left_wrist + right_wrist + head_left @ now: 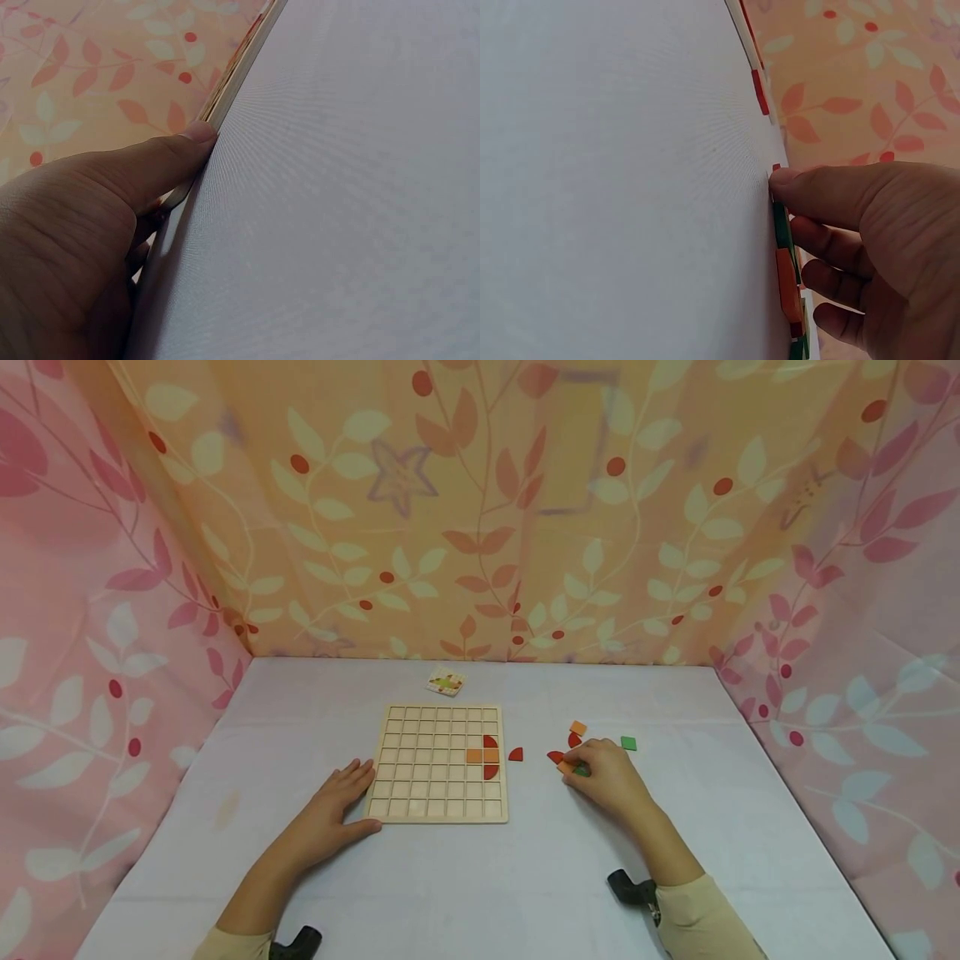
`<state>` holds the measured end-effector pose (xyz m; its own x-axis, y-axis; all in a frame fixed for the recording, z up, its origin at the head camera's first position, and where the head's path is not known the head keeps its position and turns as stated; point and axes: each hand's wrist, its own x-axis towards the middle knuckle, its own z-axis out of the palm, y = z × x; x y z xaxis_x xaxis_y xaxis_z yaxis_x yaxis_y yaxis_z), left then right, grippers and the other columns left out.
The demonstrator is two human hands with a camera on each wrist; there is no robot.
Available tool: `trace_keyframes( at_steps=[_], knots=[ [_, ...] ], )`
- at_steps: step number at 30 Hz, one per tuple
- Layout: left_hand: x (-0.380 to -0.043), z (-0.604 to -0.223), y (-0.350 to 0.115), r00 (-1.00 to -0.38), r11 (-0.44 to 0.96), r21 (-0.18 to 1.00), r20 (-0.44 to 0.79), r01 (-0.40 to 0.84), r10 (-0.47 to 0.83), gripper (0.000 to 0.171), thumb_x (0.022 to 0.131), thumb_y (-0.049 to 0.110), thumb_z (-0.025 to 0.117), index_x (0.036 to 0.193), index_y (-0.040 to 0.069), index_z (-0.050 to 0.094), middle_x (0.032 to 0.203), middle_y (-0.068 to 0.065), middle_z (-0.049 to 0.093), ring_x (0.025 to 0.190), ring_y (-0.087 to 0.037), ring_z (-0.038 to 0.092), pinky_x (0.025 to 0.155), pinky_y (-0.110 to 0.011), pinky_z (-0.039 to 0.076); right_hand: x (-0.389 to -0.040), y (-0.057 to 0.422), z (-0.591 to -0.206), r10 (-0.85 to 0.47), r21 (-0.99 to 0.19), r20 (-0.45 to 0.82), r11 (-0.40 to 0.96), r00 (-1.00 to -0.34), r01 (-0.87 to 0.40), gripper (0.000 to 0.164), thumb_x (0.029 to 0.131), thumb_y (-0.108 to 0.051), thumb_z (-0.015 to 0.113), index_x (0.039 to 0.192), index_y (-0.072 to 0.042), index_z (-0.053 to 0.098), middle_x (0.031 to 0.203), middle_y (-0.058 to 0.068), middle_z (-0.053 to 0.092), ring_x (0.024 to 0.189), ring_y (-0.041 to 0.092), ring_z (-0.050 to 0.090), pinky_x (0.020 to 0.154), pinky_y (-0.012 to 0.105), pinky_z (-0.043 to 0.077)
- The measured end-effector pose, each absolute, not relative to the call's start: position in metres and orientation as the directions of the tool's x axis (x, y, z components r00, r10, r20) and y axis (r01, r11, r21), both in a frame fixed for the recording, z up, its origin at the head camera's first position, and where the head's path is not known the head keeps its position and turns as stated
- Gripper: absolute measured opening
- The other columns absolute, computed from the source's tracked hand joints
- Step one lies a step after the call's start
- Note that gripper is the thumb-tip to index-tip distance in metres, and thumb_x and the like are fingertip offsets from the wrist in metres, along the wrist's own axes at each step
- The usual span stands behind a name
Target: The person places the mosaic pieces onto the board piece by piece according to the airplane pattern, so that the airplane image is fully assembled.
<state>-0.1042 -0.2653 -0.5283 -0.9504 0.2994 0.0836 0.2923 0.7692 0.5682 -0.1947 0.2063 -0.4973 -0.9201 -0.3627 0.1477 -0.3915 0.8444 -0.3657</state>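
Note:
My left hand (330, 810) lies at the near left corner of the wooden grid board (420, 785), its fingers stretched along the left side. In the left wrist view the thumb rests against the board's edge (238, 79). My right hand (611, 781) is right of the board, low over loose tiles, its thumb and forefinger pinching an orange tile (564, 767) mostly hidden by them. A red tile (555, 757) and a green tile (582, 770) lie right at those fingers. In the right wrist view the thumb tip is down at table level, beside a green tile (782, 225).
On the board's right side sit orange squares (474, 756) and red quarter-round tiles (490, 772). Another red quarter-round (516, 754) lies just off its right edge. Farther right are an orange square (577, 727) and a green tile (628, 743). A patterned card (446, 682) lies behind the board.

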Motion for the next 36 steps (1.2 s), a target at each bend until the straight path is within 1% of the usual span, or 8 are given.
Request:
trace_keyframes(
  at_steps=[3,8,13,22,30,36],
  knots=[
    [-0.1049,-0.5292,-0.2657,-0.950,0.768,0.568,0.087,0.294,0.299,0.092,0.084,0.045,0.083,0.154,0.001,0.043,0.165,-0.011,0.034,0.155,-0.038,0.023,0.127,-0.057,0.015,-0.1951,0.2062,-0.4980,-0.354,-0.365,0.147,0.848,-0.924,-0.383,0.030,0.083,-0.024,0.085,0.109,-0.011,0.079,0.107,0.006,0.074,0.103,0.029,0.062,0.093,0.047,0.053],
    [-0.1053,-0.5297,-0.2660,-0.950,0.772,0.560,0.101,0.301,0.296,0.092,0.084,0.044,0.083,0.154,0.001,0.043,0.165,-0.011,0.035,0.155,-0.038,0.024,0.128,-0.053,0.013,-0.1973,0.2065,-0.5001,-0.341,-0.367,0.151,0.852,-0.928,-0.373,0.029,0.083,-0.024,0.085,0.109,-0.011,0.080,0.107,0.006,0.074,0.102,0.028,0.062,0.093,0.047,0.053],
    [-0.1050,-0.5278,-0.2657,-0.950,0.771,0.563,0.096,0.297,0.297,0.092,0.084,0.043,0.084,0.154,0.000,0.042,0.165,-0.012,0.035,0.155,-0.037,0.023,0.128,-0.055,0.014,-0.1981,0.2059,-0.5006,-0.336,-0.369,0.156,0.852,-0.929,-0.370,0.030,0.083,-0.025,0.085,0.109,-0.012,0.080,0.107,0.006,0.075,0.102,0.028,0.063,0.092,0.047,0.054],
    [-0.1051,-0.5278,-0.2658,-0.952,0.775,0.562,0.084,0.290,0.295,0.092,0.084,0.043,0.083,0.154,0.001,0.042,0.165,-0.012,0.034,0.156,-0.037,0.023,0.128,-0.055,0.015,-0.1981,0.2031,-0.5025,-0.326,-0.376,0.158,0.853,-0.932,-0.362,0.029,0.083,-0.024,0.085,0.109,-0.011,0.080,0.105,0.005,0.076,0.093,0.024,0.060,0.081,0.040,0.052],
    [-0.1060,-0.5292,-0.2662,-0.954,0.777,0.565,0.068,0.278,0.292,0.094,0.083,0.045,0.083,0.155,0.001,0.042,0.166,-0.011,0.033,0.156,-0.036,0.021,0.129,-0.053,0.013,-0.1979,0.2036,-0.5028,-0.310,-0.416,0.129,0.845,-0.942,-0.335,0.028,0.085,-0.019,0.081,0.113,-0.012,0.079,0.109,0.006,0.075,0.095,0.024,0.059,0.084,0.041,0.052],
    [-0.1058,-0.5285,-0.2653,-0.956,0.769,0.582,0.054,0.264,0.288,0.093,0.083,0.043,0.084,0.155,0.001,0.042,0.166,-0.010,0.033,0.157,-0.036,0.021,0.129,-0.054,0.012,-0.1954,0.2038,-0.5021,-0.292,-0.436,0.124,0.842,-0.948,-0.317,0.029,0.084,-0.018,0.081,0.113,-0.012,0.079,0.112,0.007,0.074,0.100,0.025,0.060,0.089,0.044,0.053]
  ],
)
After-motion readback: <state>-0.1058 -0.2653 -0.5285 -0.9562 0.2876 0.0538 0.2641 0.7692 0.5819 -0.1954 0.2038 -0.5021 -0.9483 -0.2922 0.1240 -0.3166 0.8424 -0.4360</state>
